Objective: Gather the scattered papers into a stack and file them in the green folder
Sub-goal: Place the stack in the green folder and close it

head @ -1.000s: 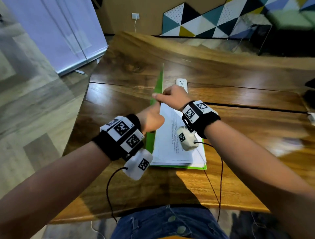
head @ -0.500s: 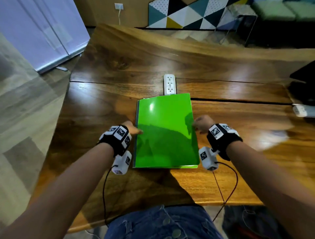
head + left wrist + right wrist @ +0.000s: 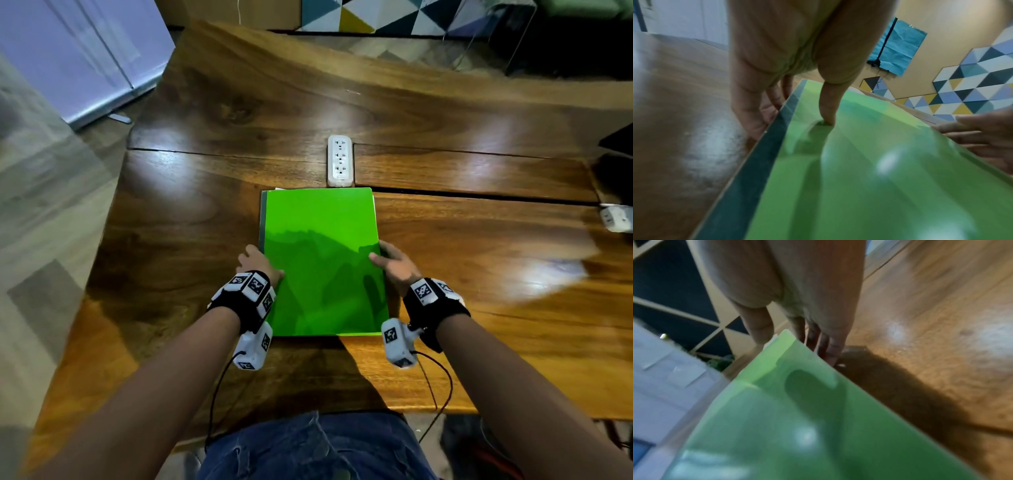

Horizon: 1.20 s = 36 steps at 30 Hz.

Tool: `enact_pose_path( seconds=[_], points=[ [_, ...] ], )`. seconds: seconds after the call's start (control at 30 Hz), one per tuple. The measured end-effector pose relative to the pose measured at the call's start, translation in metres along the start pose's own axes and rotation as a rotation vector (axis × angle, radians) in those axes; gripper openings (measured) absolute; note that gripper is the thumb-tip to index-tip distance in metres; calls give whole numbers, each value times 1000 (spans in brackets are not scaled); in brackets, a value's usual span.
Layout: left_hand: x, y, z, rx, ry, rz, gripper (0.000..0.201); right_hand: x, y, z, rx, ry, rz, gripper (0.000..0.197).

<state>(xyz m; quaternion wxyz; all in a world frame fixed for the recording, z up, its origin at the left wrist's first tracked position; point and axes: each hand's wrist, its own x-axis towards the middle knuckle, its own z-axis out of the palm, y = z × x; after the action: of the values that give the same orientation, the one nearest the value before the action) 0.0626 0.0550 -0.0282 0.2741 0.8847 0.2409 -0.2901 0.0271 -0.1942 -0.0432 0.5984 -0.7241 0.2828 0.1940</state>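
The green folder (image 3: 322, 246) lies closed and flat on the wooden table (image 3: 191, 233), in front of me. The papers are hidden inside it; only a thin white corner (image 3: 279, 188) peeks out at its far left. My left hand (image 3: 258, 262) holds the spine side, thumb pressing on the cover (image 3: 859, 178) and fingers (image 3: 756, 120) against the edge. My right hand (image 3: 394, 262) holds the opposite long edge, thumb on top and fingers (image 3: 828, 348) down beside the folder (image 3: 797, 418).
A white power strip (image 3: 339, 161) lies just beyond the folder's far edge. Another white plug block (image 3: 616, 217) and a dark object (image 3: 616, 140) sit at the table's right side. The table's near edge is close to my lap.
A second ago the cover stood upright with the papers showing. It has since come down shut, and both hands have moved to the folder's two long sides, nearer to me.
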Motion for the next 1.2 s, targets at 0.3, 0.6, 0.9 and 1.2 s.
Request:
enact_pose_path(
  seconds=[0.3, 0.6, 0.9, 1.2],
  points=[
    [9, 0, -7, -77, 4, -52, 72, 18, -13, 5, 138, 45, 122, 40],
    [36, -18, -52, -72, 62, -226, 82, 24, -32, 64, 238, -131, 16, 71],
    [77, 2, -89, -125, 150, -219, 74, 73, -70, 101, 209, -178, -11, 81],
    [125, 43, -113, -165, 143, -108, 68, 127, -103, 108, 134, -109, -74, 103]
  ],
)
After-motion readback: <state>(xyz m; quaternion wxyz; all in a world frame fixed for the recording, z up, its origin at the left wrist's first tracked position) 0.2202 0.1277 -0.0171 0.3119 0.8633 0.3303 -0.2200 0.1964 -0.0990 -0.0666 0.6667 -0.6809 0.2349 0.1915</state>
